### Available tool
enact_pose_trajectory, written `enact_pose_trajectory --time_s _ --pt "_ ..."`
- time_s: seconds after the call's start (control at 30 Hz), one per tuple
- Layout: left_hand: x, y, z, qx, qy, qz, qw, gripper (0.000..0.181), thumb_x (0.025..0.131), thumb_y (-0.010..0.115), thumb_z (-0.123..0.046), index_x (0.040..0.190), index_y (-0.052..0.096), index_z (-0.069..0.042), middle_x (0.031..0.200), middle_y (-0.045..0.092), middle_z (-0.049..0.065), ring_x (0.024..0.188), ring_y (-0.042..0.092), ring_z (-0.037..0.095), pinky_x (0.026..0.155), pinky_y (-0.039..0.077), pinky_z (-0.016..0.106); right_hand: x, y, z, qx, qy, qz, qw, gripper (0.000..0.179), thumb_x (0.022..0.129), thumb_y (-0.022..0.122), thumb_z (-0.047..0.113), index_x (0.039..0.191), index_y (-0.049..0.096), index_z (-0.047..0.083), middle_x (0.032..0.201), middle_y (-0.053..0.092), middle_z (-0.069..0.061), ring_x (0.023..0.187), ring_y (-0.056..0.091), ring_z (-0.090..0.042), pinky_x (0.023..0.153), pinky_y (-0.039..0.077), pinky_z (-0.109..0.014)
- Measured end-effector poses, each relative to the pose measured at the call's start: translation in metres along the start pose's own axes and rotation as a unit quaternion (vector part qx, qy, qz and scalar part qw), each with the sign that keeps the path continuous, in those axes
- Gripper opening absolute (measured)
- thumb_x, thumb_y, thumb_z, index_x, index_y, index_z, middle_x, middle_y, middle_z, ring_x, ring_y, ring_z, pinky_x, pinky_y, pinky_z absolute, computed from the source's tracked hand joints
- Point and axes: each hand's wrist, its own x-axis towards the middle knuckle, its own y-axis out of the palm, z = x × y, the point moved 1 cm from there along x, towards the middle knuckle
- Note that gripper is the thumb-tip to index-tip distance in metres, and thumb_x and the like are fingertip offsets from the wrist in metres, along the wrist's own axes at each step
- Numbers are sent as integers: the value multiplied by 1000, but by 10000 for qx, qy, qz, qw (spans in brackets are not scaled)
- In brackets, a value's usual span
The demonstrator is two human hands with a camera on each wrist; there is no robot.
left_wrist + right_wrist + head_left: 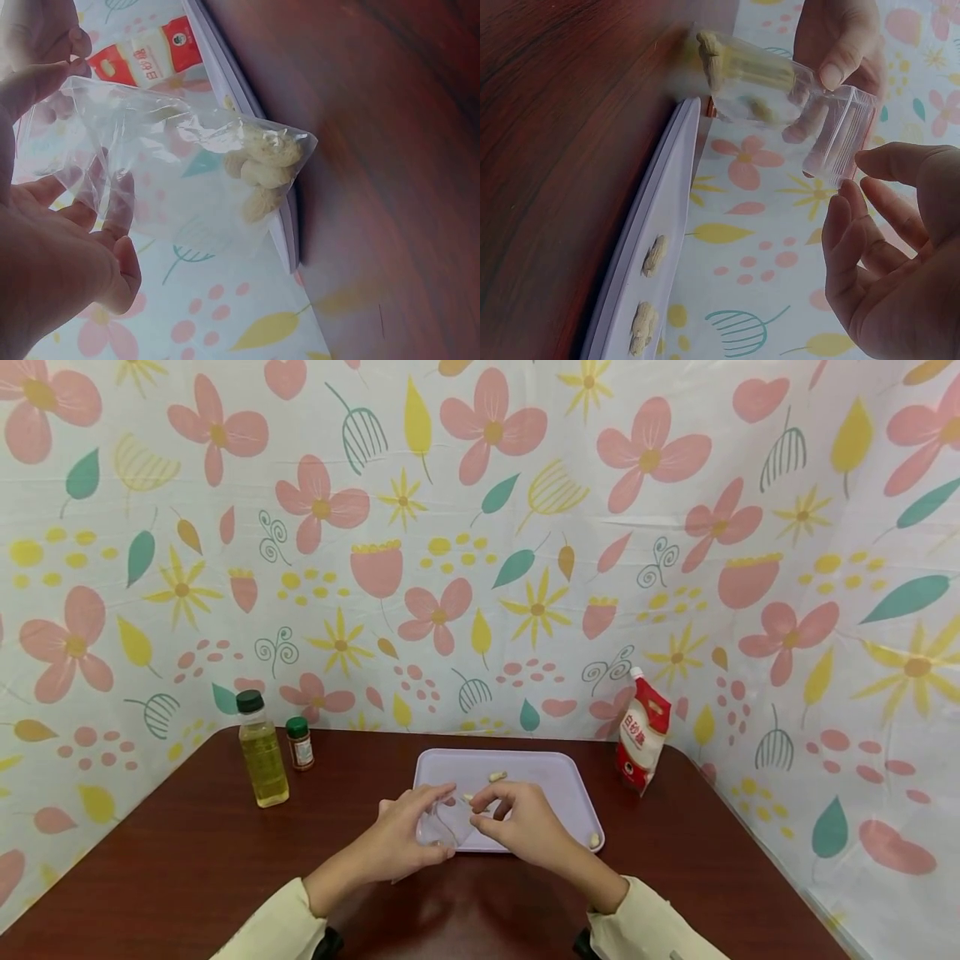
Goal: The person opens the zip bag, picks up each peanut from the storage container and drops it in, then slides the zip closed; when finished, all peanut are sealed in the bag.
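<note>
My left hand [408, 833] holds a clear zip bag [172, 150] near its mouth, thumb on one side and fingers on the other. Several peanuts [271, 154] in their shells lie in the bag's bottom corner. A blurred peanut [759, 109] shows midway down the bag. Beside the bag's mouth is my right hand [900, 255], its fingers loosely bent with a gap between thumb and fingertips and nothing gripped. Behind the hands, a pale lilac tray [551, 793] carries a peanut [497, 775] in its middle and another peanut [595, 841] at the near right corner.
At the back left of the dark wooden table [172, 860] stand an oil bottle [262, 756] with a dark cap and a small green-capped jar [300, 745]. A red and white spouted pouch [642, 735] stands at the back right. Floral sheeting [450, 510] rises behind.
</note>
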Motion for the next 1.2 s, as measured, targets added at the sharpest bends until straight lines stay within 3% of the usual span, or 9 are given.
enact_pose_trajectory --time_s 0.23,0.4,0.67,0.83,1.0,1.2 --pt "0 -3 0 90 41 -164 9998 73 76 82 -23 142 52 -13 123 63 -5 102 53 14 79 25 41 1 -1 1 -17 69 -369 9993 7 82 78 7 88 76 10 86 72 5 62 61 -7 52 50 -26" --pt "0 -5 1 -126 146 -353 9992 74 75 83 -18 143 51 -14 123 62 -6 105 55 17 79 24 41 0 -3 -1 27 196 -704 9973 7 81 77 4 85 76 9 85 72 2 60 61 -8 51 49 -26" --pt "2 -7 2 -362 323 -686 9965 75 75 83 -11 143 52 -14 120 63 -3 103 56 17 80 26 43 -1 -10 -11 94 255 -907 9955 12 82 76 3 88 76 13 90 74 -4 61 62 -10 55 51 -27" --pt "3 -8 3 -244 409 -478 9977 75 75 82 -13 144 51 -12 121 62 -5 102 56 14 79 25 42 -3 -15 -22 58 546 -871 9947 9 82 76 3 88 75 11 85 73 1 61 61 -16 54 50 -27" --pt "0 -8 7 -140 292 -252 9992 73 76 82 -16 143 53 -12 121 63 -3 105 57 16 78 24 41 -6 -22 -35 61 824 -572 9949 6 84 76 4 89 75 7 84 72 3 71 63 -16 60 51 -27" --pt "-2 -4 8 -94 218 93 9997 71 79 81 -22 144 52 -14 127 62 -2 111 55 17 78 24 41 -12 -38 -47 -113 938 -245 9952 5 84 76 9 89 75 12 87 72 2 78 63 -17 65 51 -28"
